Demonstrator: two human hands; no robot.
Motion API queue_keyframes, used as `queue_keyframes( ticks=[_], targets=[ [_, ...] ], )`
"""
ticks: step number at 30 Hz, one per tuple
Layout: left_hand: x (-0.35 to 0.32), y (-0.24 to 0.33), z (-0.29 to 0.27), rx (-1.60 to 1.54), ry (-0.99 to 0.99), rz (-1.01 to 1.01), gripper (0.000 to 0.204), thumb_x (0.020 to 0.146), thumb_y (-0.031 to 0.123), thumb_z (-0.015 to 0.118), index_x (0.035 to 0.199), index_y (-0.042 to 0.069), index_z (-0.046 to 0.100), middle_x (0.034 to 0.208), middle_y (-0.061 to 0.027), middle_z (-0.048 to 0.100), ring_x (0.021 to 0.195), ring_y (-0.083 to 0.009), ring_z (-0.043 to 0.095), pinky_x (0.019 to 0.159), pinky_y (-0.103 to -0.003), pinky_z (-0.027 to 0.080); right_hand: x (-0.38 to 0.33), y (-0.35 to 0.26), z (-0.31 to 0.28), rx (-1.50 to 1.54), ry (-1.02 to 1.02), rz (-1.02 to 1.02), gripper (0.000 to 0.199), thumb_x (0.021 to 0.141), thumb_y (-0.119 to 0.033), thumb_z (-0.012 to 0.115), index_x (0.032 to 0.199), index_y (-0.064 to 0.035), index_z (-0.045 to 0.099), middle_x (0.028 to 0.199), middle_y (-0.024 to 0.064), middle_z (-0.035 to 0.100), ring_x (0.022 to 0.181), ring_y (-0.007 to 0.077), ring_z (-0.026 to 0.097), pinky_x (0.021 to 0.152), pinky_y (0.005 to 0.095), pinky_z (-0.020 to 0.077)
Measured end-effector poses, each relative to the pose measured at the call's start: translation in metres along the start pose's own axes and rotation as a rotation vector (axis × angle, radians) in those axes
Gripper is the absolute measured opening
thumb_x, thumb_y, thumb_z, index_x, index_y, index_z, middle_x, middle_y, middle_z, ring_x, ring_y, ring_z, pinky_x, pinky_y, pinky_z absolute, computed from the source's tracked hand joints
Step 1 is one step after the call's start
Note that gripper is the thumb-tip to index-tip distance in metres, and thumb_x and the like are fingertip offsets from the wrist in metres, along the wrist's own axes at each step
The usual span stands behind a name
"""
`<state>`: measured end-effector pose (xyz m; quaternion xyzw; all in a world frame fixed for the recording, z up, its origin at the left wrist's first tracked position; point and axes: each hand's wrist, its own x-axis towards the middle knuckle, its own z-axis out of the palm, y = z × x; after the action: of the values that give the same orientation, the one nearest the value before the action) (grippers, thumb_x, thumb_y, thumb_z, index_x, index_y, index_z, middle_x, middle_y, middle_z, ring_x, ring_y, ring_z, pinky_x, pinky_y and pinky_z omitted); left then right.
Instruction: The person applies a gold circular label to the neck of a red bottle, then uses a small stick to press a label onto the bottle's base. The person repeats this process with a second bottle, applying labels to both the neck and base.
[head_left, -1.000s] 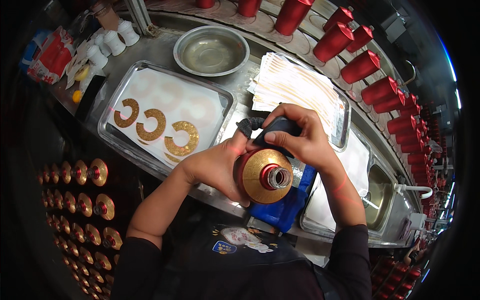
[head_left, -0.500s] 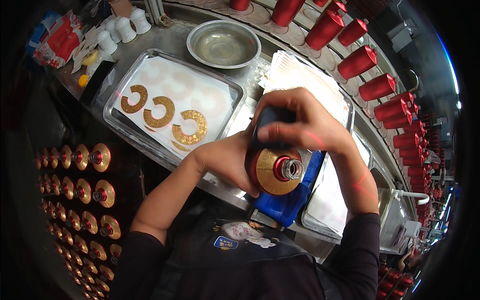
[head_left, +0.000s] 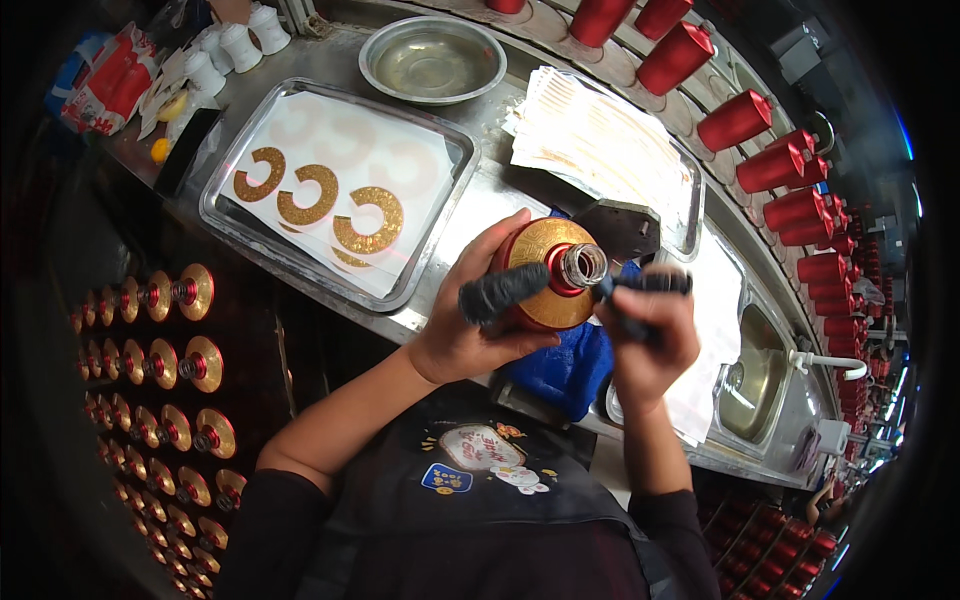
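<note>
Upright in my left hand [head_left: 462,318] is a bottle [head_left: 541,290] with a red body, a gold patterned shoulder and an open clear glass neck. The fingers wrap round its side. My right hand [head_left: 655,345] is at the right of the neck, closed round a black grip [head_left: 655,281] and partly blurred. Another black padded grip [head_left: 505,293] crosses in front of the bottle's left side. Behind the bottle is a dark flat bracket [head_left: 620,229]; how these black parts join is hidden. A blue cloth [head_left: 566,374] lies below the bottle.
On the left, a metal tray [head_left: 412,283] carries gold C-shaped labels on white backing. Beyond it stands a metal bowl [head_left: 432,62] of liquid. A label sheet stack [head_left: 585,125] is farther right, near a sink [head_left: 752,378]. Red bottles [head_left: 735,118] line a conveyor; more gold-topped bottles [head_left: 200,293] stand left.
My right hand has come off the bottle's far side to the right of its neck. The black grips and bracket now show. The bottle has moved up slightly, and the view has shifted.
</note>
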<state>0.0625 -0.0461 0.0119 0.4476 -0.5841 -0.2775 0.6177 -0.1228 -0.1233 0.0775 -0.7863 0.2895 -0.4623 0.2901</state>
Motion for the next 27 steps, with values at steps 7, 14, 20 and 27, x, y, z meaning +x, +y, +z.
queue_keyframes(
  ticks=[7, 14, 20, 27],
  targets=[
    [-0.023, -0.012, -0.003, 0.346, 0.058, 0.014, 0.105, 0.076, 0.026, 0.090, 0.155, 0.003, 0.025, 0.162, -0.0247, 0.021, 0.145, -0.0393, 0.037, 0.119, -0.047, 0.034, -0.008, -0.037, 0.008, -0.109, -0.031, -0.358, 0.036, 0.063, -0.001, 0.079, 0.099, -0.0100, 0.076, 0.087, 0.0030, 0.063, 0.075, 0.0241, 0.059, 0.062, 0.0345, 0.0458],
    [0.012, -0.003, -0.015, 0.114, -0.044, -0.169, 0.108, 0.061, 0.029, 0.099, 0.145, -0.004, 0.039, 0.138, -0.0173, 0.054, 0.128, -0.0300, 0.056, 0.108, -0.040, 0.045, -0.019, -0.047, -0.014, 0.187, -0.220, -0.061, 0.028, 0.077, 0.000, 0.081, 0.104, -0.0028, 0.074, 0.085, 0.0053, 0.065, 0.081, 0.0190, 0.065, 0.068, 0.0315, 0.0519],
    [0.075, 0.058, -0.006, -0.033, 0.002, -0.335, 0.096, 0.068, 0.026, 0.095, 0.137, -0.004, 0.035, 0.127, -0.0185, 0.059, 0.115, -0.0263, 0.063, 0.098, -0.039, 0.053, -0.065, -0.009, -0.059, 0.541, -0.017, 0.837, 0.024, 0.091, -0.010, 0.072, 0.112, 0.0013, 0.065, 0.091, 0.0029, 0.068, 0.083, 0.0067, 0.063, 0.071, 0.0215, 0.0496],
    [0.072, 0.029, 0.057, 0.039, -0.418, -0.737, 0.093, 0.069, 0.055, 0.088, 0.120, -0.007, 0.042, 0.108, -0.0256, 0.068, 0.100, -0.0301, 0.070, 0.087, -0.037, 0.056, -0.097, -0.028, -0.058, 0.114, -0.230, 0.689, 0.095, 0.073, -0.035, 0.090, 0.149, 0.0002, 0.046, 0.109, 0.0081, 0.065, 0.065, 0.0072, 0.048, 0.055, 0.0229, 0.0408]
  ],
)
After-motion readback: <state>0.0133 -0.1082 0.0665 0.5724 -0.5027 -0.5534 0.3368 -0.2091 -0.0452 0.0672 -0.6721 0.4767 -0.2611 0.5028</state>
